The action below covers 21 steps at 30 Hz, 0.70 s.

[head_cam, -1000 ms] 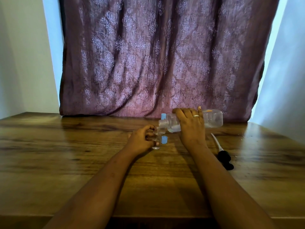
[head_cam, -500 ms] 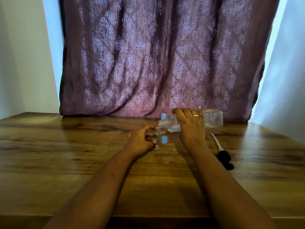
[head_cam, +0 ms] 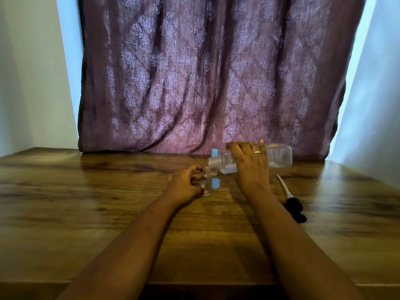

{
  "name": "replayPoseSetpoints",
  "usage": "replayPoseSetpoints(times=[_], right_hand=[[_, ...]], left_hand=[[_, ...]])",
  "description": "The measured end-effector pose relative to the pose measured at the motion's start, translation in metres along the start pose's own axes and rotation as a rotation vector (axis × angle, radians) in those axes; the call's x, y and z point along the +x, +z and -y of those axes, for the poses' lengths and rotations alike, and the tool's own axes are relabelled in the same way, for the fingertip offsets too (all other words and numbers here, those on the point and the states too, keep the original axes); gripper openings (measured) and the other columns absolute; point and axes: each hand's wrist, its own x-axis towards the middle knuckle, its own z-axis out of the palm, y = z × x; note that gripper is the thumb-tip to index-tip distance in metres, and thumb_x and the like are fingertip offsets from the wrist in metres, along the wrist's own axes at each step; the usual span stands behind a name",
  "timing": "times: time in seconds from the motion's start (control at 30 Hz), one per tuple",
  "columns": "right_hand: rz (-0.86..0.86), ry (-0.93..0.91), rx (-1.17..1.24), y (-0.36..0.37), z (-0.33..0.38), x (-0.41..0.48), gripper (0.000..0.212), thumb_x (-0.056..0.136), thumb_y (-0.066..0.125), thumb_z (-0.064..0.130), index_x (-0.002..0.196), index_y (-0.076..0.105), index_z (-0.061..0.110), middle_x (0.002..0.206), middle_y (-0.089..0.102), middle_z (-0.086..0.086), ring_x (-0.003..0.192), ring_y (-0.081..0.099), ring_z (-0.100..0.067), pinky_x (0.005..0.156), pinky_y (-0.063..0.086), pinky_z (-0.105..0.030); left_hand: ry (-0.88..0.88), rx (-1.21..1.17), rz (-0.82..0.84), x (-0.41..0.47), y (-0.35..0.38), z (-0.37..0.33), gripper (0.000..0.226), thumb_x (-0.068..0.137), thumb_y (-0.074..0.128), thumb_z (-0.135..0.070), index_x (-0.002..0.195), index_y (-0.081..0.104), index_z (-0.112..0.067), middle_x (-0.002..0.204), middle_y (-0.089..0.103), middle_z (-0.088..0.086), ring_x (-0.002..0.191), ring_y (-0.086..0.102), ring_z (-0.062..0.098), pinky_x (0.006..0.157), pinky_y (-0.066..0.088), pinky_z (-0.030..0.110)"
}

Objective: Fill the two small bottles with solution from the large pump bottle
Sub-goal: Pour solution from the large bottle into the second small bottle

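My right hand [head_cam: 251, 167] grips the large clear bottle [head_cam: 279, 158], tipped on its side with its open neck pointing left and down. My left hand [head_cam: 186, 185] holds a small clear bottle [head_cam: 206, 180] upright on the wooden table [head_cam: 86, 202], its mouth just under the large bottle's neck. A second small bottle with a blue cap [head_cam: 214, 153] stands behind the large bottle's neck, mostly hidden. A loose blue cap [head_cam: 215, 184] lies on the table right of the held small bottle.
The removed pump head, black with a white tube [head_cam: 290, 200], lies on the table to the right of my right arm. A purple patterned curtain [head_cam: 205, 83] hangs behind the table's far edge. White walls stand at both sides.
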Motion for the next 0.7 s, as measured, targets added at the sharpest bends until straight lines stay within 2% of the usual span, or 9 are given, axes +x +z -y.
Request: replayPoseSetpoints(times=[0.2,0.3,0.37,0.47,0.5,0.63,0.7], right_hand=[[0.000,-0.003,-0.018,0.002,-0.001,0.000,0.047,0.069,0.063,0.001,0.110,0.056,0.022,0.105,0.064,-0.005,0.104,0.055,-0.030,0.110,0.021,-0.048],[-0.005,0.000,-0.013,0.001,-0.001,0.000,0.044,0.070,0.057,0.004,0.111,0.057,0.021,0.105,0.064,-0.005,0.104,0.055,-0.030,0.110,0.021,-0.048],[0.000,0.000,-0.008,0.001,0.000,0.000,0.044,0.070,0.054,0.004,0.111,0.057,0.021,0.106,0.064,-0.005,0.105,0.055,-0.030,0.110,0.020,-0.049],[0.005,-0.001,-0.011,0.001,0.000,0.000,0.048,0.068,0.063,0.001,0.111,0.057,0.021,0.106,0.064,-0.005,0.105,0.055,-0.030,0.110,0.021,-0.049],[0.004,-0.002,-0.010,0.001,-0.001,0.000,0.049,0.067,0.065,0.000,0.110,0.057,0.021,0.106,0.064,-0.006,0.104,0.056,-0.031,0.110,0.021,-0.049],[0.005,-0.003,-0.006,0.001,-0.001,0.000,0.050,0.067,0.064,0.000,0.111,0.057,0.021,0.107,0.064,-0.006,0.105,0.055,-0.031,0.110,0.021,-0.048],[-0.001,-0.002,0.000,0.000,0.000,0.000,0.047,0.068,0.062,0.001,0.111,0.057,0.021,0.106,0.064,-0.006,0.104,0.055,-0.031,0.110,0.021,-0.049]], left_hand=[[0.000,0.003,-0.008,0.006,0.001,0.007,0.064,0.047,0.084,-0.037,0.092,0.054,-0.072,0.111,0.072,-0.017,0.112,0.068,0.020,0.107,0.047,0.061],[-0.003,-0.017,-0.003,0.009,0.001,0.011,0.063,0.051,0.086,-0.032,0.093,0.057,-0.069,0.110,0.072,-0.016,0.111,0.069,0.020,0.108,0.046,0.062],[-0.005,0.000,-0.019,0.007,0.000,0.008,0.063,0.054,0.089,-0.030,0.100,0.060,-0.060,0.114,0.073,-0.011,0.110,0.070,0.021,0.106,0.049,0.060],[-0.020,-0.023,-0.018,0.006,0.000,0.007,0.061,0.069,0.090,-0.007,0.117,0.063,-0.033,0.121,0.072,-0.001,0.110,0.070,0.023,0.100,0.056,0.056],[-0.019,-0.019,-0.017,0.006,0.000,0.007,0.061,0.069,0.090,-0.005,0.116,0.063,-0.033,0.120,0.072,-0.002,0.108,0.070,0.021,0.102,0.055,0.057],[-0.022,-0.006,-0.014,0.005,0.000,0.007,0.063,0.053,0.088,-0.031,0.098,0.059,-0.063,0.115,0.073,-0.011,0.108,0.071,0.019,0.108,0.047,0.060],[-0.035,-0.009,-0.004,0.007,0.001,0.008,0.063,0.048,0.083,-0.036,0.092,0.055,-0.071,0.113,0.073,-0.014,0.110,0.070,0.019,0.108,0.047,0.059]])
